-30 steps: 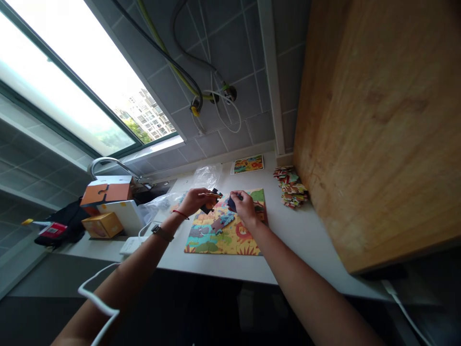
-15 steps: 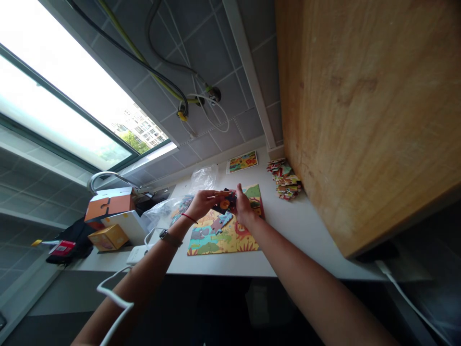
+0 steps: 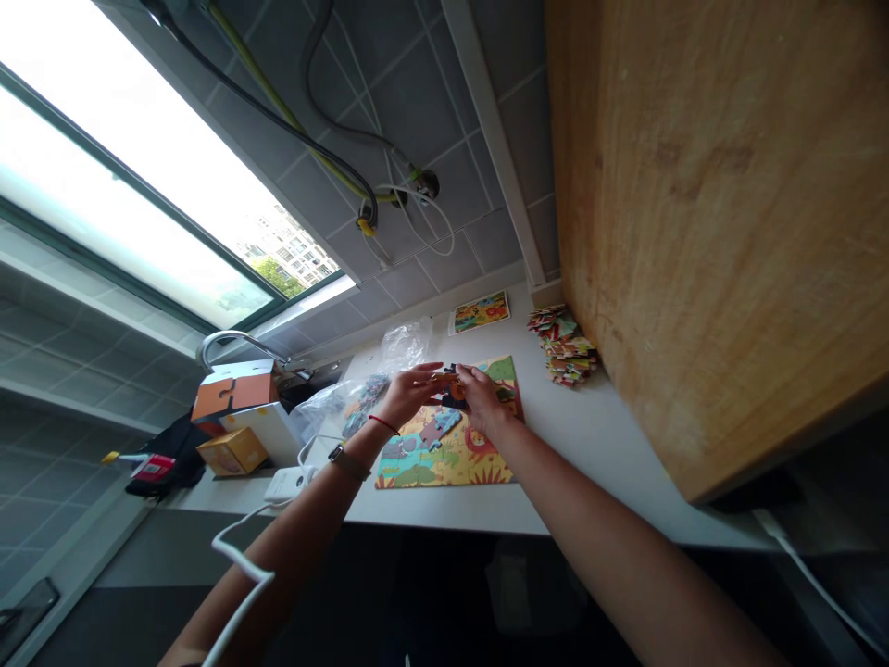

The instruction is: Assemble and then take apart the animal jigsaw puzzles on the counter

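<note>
My left hand (image 3: 411, 394), with a red string and a watch on its wrist, and my right hand (image 3: 481, 398) meet above the top of a colourful animal jigsaw puzzle (image 3: 444, 454). Between their fingertips are small jigsaw pieces (image 3: 448, 383), dark with some orange, held close together. Both hands pinch them. The exact number of pieces is hidden by my fingers. The puzzle lies flat on a white countertop (image 3: 576, 472), and my hands hide part of its upper area.
A wooden board (image 3: 715, 232) stands at the right, with a heap of puzzle pieces (image 3: 561, 347) at its foot. A picture card (image 3: 482, 312), plastic bags (image 3: 406, 345), boxes (image 3: 232, 398), a tap (image 3: 240, 343) and a white cable lie beyond.
My hands have drawn closer, with the pieces brought together between them. My view has shifted slightly, so the puzzle sits further right.
</note>
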`<state>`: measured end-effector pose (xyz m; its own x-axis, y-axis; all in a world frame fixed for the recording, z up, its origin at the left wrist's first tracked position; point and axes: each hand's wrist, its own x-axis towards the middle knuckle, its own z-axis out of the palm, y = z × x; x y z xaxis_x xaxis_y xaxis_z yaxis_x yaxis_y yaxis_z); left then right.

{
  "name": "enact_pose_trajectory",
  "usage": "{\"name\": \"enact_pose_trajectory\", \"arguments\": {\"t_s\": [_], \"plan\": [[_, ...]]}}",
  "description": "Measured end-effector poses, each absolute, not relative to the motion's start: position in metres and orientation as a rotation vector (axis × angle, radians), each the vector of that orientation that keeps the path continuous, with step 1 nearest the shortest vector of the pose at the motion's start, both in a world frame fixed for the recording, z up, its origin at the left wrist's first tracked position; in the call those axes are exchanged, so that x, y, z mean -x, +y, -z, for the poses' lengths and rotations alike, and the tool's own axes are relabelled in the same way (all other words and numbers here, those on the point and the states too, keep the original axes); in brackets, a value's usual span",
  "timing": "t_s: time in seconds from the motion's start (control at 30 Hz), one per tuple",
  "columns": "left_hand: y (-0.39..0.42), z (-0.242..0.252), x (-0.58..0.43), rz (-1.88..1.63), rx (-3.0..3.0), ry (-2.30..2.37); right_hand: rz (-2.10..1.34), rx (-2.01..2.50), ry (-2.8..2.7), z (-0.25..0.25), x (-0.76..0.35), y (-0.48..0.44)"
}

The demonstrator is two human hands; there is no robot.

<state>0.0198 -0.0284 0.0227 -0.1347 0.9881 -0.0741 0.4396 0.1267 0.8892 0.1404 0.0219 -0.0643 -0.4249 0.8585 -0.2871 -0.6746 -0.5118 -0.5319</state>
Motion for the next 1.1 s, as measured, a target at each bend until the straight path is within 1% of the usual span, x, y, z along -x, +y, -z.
{"name": "enact_pose_trajectory", "arguments": {"t_s": [0.1,0.2,0.3,0.37,0.47,0.77,0.87,1.1], "plan": [[-0.034,-0.024,-0.019,-0.952,-1.554,1.687,-1.994,0.667,-0.417,0.067,-0.139,0.023],[-0.043,-0.026,-0.019,-0.898,-1.95,1.668,-1.974,0.659,-0.403,0.069,-0.138,0.024],[-0.052,-0.027,-0.022,-0.633,-2.46,1.606,-1.991,0.616,-0.402,0.07,-0.139,0.024],[-0.057,-0.028,-0.022,-0.438,-2.651,1.602,-2.014,0.583,-0.407,0.07,-0.138,0.024],[-0.061,-0.028,-0.021,-0.275,-2.751,1.631,-2.049,0.554,-0.414,0.068,-0.138,0.024],[-0.073,-0.03,-0.017,0.062,-2.856,1.596,-2.161,0.541,-0.469,0.066,-0.143,0.021],[-0.074,-0.029,-0.017,0.068,-2.947,1.623,-2.203,0.552,-0.488,0.065,-0.145,0.02],[-0.072,-0.025,-0.011,-0.118,-3.048,1.627,-2.261,0.552,-0.52,0.064,-0.144,0.018]]}}
